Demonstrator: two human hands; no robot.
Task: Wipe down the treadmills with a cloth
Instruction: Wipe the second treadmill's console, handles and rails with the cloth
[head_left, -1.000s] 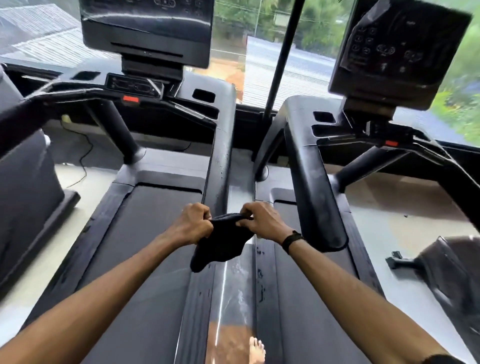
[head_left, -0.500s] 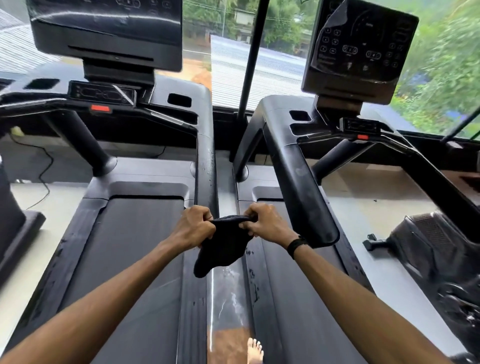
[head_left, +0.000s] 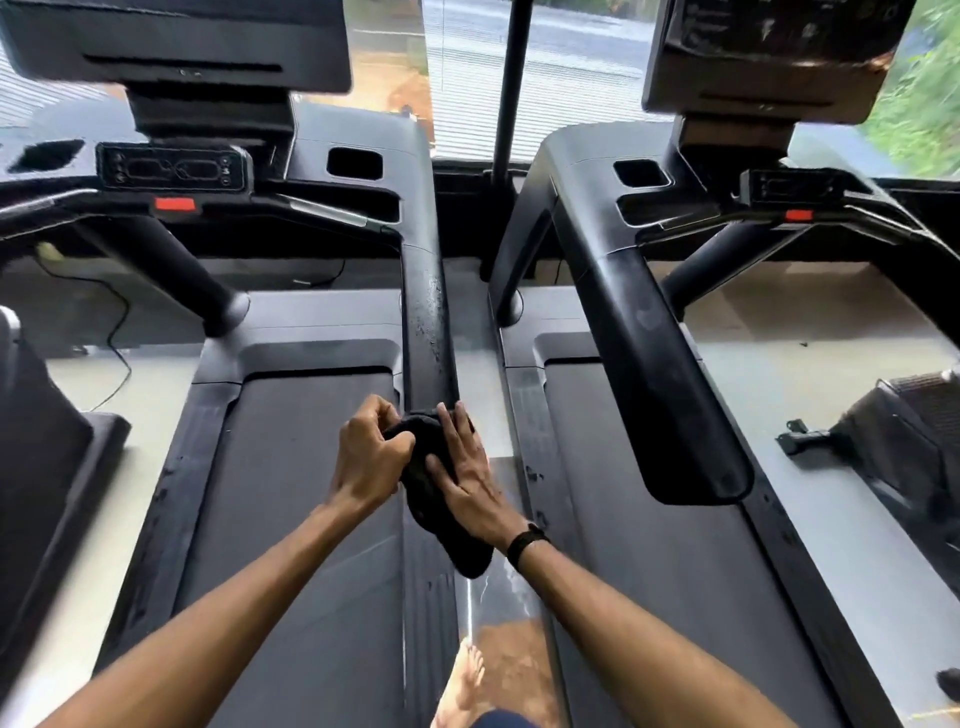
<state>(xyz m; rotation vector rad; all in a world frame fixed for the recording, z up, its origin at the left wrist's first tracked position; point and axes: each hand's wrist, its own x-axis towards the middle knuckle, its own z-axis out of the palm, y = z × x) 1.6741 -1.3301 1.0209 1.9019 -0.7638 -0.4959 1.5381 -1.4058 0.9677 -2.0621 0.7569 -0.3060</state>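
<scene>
Nearest to me, a bare foot (head_left: 464, 675) stands on the strip of floor between the two machines, at the bottom edge of the head view. Above it my two forearms reach forward and meet over that gap.

My right hand (head_left: 470, 480), with a black band (head_left: 525, 543) on its wrist, lies flat on the dark, soft cloth (head_left: 434, 499); its fingers (head_left: 453, 431) are straight and slightly spread, pressing the cloth against the near end of the left treadmill's black right handrail (head_left: 428, 322). My left hand (head_left: 366, 457) sits just beside it, fingers curled and bunching the cloth's upper edge at the rail's tip. The cloth wraps the end of the rail and its lower part hangs down below my right wrist, over the left treadmill's right side rail.

The left treadmill (head_left: 291, 519) stretches ahead with its grey running belt, and the handrail shows pale speckles along its top. The right treadmill (head_left: 649, 597) runs parallel, its thick black left handrail (head_left: 660, 374) well apart from my hands.

Farther on, each machine has a red stop tab: one (head_left: 175, 203) under the left console panel, one (head_left: 799, 215) under the right. A dark console screen (head_left: 176, 41) tops the left machine and another (head_left: 779, 52) the right, at the far edge. Between them a black window post (head_left: 510, 88) rises against the glass, with green foliage blurred at the far right corner.
</scene>
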